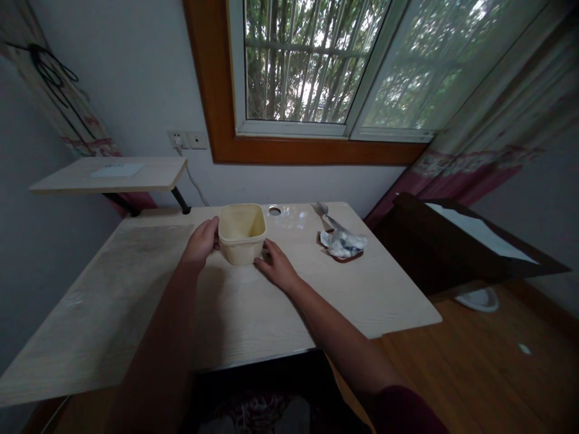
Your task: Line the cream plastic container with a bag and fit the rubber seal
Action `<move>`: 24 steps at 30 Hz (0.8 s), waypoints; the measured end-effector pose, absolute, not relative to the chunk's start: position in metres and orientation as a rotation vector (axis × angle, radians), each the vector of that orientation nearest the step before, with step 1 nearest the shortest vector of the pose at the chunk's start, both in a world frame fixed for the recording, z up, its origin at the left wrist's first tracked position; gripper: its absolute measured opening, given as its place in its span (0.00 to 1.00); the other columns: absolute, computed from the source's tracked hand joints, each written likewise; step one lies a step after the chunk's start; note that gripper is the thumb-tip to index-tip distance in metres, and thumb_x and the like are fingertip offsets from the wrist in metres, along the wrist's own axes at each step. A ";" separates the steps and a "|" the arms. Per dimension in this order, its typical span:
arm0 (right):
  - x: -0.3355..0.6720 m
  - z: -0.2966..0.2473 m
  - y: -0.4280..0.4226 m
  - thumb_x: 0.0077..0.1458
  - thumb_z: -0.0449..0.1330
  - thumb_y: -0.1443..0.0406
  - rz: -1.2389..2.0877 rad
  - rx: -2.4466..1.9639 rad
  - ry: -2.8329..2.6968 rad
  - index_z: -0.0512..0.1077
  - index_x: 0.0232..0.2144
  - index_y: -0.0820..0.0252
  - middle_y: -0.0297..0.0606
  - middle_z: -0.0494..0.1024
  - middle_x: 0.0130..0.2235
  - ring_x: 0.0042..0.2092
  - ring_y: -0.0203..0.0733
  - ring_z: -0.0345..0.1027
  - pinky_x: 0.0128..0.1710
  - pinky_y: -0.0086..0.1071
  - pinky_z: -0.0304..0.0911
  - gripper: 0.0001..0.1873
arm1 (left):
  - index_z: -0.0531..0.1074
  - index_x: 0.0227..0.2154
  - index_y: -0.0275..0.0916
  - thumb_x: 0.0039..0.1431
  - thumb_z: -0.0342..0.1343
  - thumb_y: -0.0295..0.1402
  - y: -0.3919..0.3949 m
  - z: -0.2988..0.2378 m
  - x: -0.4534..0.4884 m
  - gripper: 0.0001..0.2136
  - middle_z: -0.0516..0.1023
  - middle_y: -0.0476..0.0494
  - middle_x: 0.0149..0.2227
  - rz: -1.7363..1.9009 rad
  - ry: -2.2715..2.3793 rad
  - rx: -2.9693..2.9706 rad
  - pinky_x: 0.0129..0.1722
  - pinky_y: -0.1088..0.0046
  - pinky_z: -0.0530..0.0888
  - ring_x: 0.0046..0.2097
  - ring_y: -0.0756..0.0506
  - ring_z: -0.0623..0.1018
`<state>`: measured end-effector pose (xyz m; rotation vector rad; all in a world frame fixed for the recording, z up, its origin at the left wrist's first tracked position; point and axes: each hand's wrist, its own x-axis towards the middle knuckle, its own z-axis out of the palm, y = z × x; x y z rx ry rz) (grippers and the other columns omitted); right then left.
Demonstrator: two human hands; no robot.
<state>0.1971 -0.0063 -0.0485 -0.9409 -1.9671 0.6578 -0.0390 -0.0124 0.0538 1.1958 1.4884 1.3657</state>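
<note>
Two pale yellow square plastic tubs (pixel 242 250), seemingly nested one in the other, are on the white table, their open top facing up. Against the left wall of the tubs my left hand (pixel 203 242) is wrapped, its fingertips partly hidden behind them. Low on the opposite side, my right hand (pixel 277 265) grips with thumb and fingers near the base. The upper tub looks empty inside. Between them the two hands hold the tubs near the table's back edge.
Right of the tubs, a small brown tray (pixel 350 258) holds crumpled white wrapping (pixel 342 242), with a fork-like metal utensil (pixel 322 208) beside it. A raised shelf (pixel 113 172) stands at the back left. A round cable hole (pixel 274 211) lies behind the tubs.
</note>
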 end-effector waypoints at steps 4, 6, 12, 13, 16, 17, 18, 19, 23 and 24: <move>0.201 -0.054 -0.009 0.55 0.64 0.66 0.611 -0.971 -1.997 0.58 0.67 0.56 0.49 0.68 0.63 0.62 0.51 0.63 0.64 0.49 0.59 0.39 | 0.67 0.29 0.39 0.62 0.48 0.52 -0.021 0.035 -0.070 0.20 0.72 0.48 0.25 1.443 1.714 1.151 0.23 0.76 0.67 0.25 0.49 0.73; 0.203 -0.055 -0.011 0.54 0.63 0.68 0.599 -0.978 -2.015 0.58 0.67 0.55 0.49 0.69 0.62 0.61 0.51 0.64 0.64 0.49 0.59 0.40 | 0.71 0.33 0.38 0.61 0.48 0.50 -0.027 0.019 -0.096 0.18 0.77 0.43 0.32 1.386 1.856 1.214 0.29 0.72 0.72 0.32 0.46 0.78; 0.207 -0.057 -0.014 0.54 0.62 0.69 0.564 -1.002 -2.018 0.61 0.66 0.56 0.49 0.70 0.58 0.59 0.51 0.65 0.62 0.48 0.62 0.37 | 0.74 0.53 0.35 0.64 0.47 0.43 -0.050 -0.022 -0.171 0.23 0.72 0.31 0.59 0.889 2.373 1.861 0.65 0.54 0.64 0.64 0.34 0.68; 0.207 -0.057 -0.013 0.54 0.62 0.69 0.564 -1.004 -2.017 0.61 0.66 0.56 0.49 0.70 0.58 0.58 0.51 0.66 0.62 0.48 0.62 0.37 | 0.71 0.57 0.33 0.66 0.45 0.44 -0.054 -0.027 -0.179 0.25 0.68 0.29 0.63 0.776 2.422 1.915 0.66 0.51 0.62 0.67 0.33 0.64; 0.208 -0.058 -0.012 0.54 0.61 0.69 0.563 -1.009 -2.020 0.63 0.65 0.56 0.48 0.71 0.57 0.57 0.50 0.67 0.61 0.48 0.63 0.36 | 0.63 0.64 0.30 0.68 0.40 0.46 -0.061 -0.040 -0.193 0.30 0.59 0.27 0.69 0.423 2.510 2.002 0.65 0.41 0.59 0.71 0.28 0.56; 0.208 -0.058 -0.012 0.54 0.61 0.69 0.565 -1.012 -2.019 0.63 0.65 0.57 0.48 0.71 0.57 0.56 0.50 0.67 0.61 0.48 0.63 0.35 | 0.61 0.66 0.30 0.69 0.38 0.47 -0.063 -0.044 -0.196 0.31 0.58 0.27 0.70 0.330 2.515 2.020 0.65 0.39 0.58 0.71 0.28 0.56; 0.208 -0.058 -0.012 0.55 0.61 0.69 0.568 -1.015 -2.017 0.63 0.64 0.57 0.48 0.71 0.56 0.56 0.50 0.67 0.60 0.48 0.63 0.34 | 0.60 0.67 0.31 0.69 0.37 0.48 -0.065 -0.048 -0.198 0.32 0.57 0.28 0.70 0.258 2.509 2.042 0.65 0.39 0.57 0.71 0.28 0.56; 0.208 -0.058 -0.012 0.55 0.60 0.69 0.572 -1.019 -2.013 0.64 0.64 0.57 0.48 0.71 0.56 0.56 0.50 0.67 0.60 0.47 0.64 0.34 | 0.59 0.67 0.31 0.69 0.36 0.48 -0.067 -0.051 -0.200 0.32 0.57 0.28 0.70 0.206 2.498 2.067 0.65 0.39 0.57 0.71 0.29 0.56; 0.209 -0.057 -0.013 0.56 0.60 0.68 0.574 -1.038 -2.019 0.66 0.62 0.57 0.47 0.74 0.54 0.55 0.49 0.68 0.59 0.47 0.64 0.31 | 0.55 0.69 0.32 0.70 0.33 0.48 -0.076 -0.056 -0.200 0.33 0.54 0.29 0.71 0.146 2.462 2.140 0.64 0.38 0.57 0.72 0.30 0.54; 0.209 -0.056 -0.013 0.56 0.60 0.68 0.572 -1.043 -2.024 0.66 0.62 0.57 0.47 0.74 0.53 0.54 0.50 0.68 0.59 0.47 0.64 0.31 | 0.55 0.69 0.32 0.70 0.33 0.48 -0.079 -0.057 -0.199 0.33 0.54 0.29 0.71 0.149 2.454 2.158 0.64 0.38 0.57 0.72 0.30 0.54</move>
